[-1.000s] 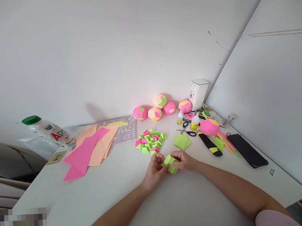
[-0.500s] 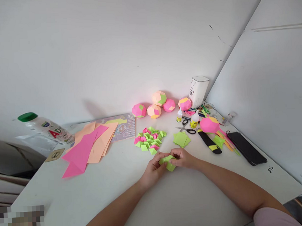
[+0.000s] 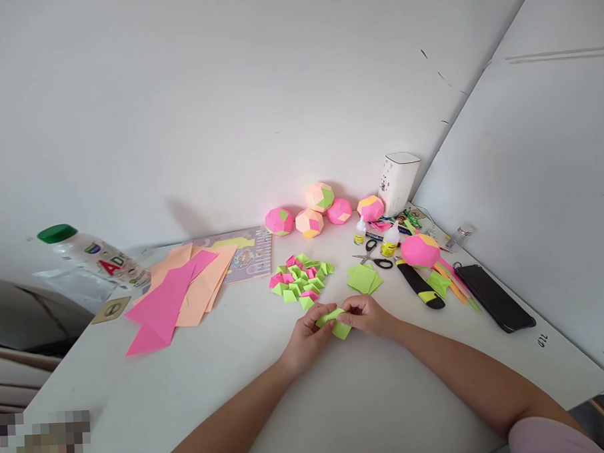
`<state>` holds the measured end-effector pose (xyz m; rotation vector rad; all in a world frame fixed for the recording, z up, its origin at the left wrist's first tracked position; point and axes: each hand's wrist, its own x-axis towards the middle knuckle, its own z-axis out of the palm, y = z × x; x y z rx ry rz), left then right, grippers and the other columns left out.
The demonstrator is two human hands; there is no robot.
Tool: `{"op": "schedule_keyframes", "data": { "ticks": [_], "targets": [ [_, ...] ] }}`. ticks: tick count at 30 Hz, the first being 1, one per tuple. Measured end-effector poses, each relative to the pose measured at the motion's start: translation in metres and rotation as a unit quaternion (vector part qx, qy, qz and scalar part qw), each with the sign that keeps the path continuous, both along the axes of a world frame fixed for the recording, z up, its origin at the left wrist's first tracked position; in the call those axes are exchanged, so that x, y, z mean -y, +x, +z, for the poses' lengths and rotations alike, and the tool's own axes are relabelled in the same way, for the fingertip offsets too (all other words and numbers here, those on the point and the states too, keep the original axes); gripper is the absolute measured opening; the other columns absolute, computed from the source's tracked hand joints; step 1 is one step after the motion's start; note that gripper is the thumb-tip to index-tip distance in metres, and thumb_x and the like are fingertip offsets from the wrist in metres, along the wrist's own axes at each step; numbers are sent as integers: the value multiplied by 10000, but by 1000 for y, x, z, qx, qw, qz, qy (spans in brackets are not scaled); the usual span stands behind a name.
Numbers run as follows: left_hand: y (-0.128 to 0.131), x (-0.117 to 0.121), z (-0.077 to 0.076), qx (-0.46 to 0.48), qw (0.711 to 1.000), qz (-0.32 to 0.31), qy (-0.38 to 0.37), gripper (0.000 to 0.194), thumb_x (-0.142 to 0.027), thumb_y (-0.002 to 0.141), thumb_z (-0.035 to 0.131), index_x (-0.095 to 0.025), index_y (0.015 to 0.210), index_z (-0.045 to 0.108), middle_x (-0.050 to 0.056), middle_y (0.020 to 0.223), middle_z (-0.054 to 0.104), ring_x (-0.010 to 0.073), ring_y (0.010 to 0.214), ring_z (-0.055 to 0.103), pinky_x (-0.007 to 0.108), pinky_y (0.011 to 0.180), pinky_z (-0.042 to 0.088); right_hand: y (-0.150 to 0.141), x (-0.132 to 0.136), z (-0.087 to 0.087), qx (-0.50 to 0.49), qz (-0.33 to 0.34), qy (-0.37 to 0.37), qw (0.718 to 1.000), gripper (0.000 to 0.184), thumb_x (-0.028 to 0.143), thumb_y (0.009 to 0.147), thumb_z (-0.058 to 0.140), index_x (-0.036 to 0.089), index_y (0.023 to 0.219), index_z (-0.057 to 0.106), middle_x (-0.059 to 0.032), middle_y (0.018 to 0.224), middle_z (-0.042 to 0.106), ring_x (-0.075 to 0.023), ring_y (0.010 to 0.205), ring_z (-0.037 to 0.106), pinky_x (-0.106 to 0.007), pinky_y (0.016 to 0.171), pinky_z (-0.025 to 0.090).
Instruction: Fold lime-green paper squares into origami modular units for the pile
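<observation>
A small piece of green paper, partly folded, is pinched between both hands above the near middle of the table. My left hand grips its left side, thumb on the near face. Its right side is held by the closed fingers of my right hand. Just beyond the hands lies a heap of folded green and pink paper pieces. Flat green paper squares are stacked a little past my right hand. The fingers cover part of the held paper.
Scissors, glue bottles, a utility knife and a black phone lie to the right. Paper balls sit along the wall. Pink and orange sheets and a large bottle are at left.
The green paper has tilted slightly between my fingers, and its lower corner sits a little higher. Both hands keep their hold, and the view has shifted very slightly.
</observation>
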<state>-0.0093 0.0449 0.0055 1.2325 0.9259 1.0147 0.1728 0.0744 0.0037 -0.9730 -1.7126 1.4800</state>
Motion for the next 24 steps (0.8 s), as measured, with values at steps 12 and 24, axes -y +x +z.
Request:
{"op": "schedule_keyframes", "data": {
  "ticks": [12, 24],
  "targets": [
    [3, 2, 0, 0, 999, -18, -31, 280, -377, 751, 606, -215, 979, 632, 31, 830, 609, 144, 646, 565, 276, 606, 508, -3, 1, 1, -55, -58, -43, 996, 286, 374, 675, 705, 167, 808, 560, 31, 645, 521, -94, 546, 485, -215, 495, 412],
    [3, 4, 7, -49, 998, -10, -42, 285, -414, 759, 583, -171, 883, 666, -19, 554, 544, 110, 475, 508, 232, 495, 433, -3, 2, 5, -49, -59, -32, 997, 225, 353, 690, 694, 150, 742, 611, 21, 599, 552, -101, 510, 505, -231, 478, 422]
  ]
}}
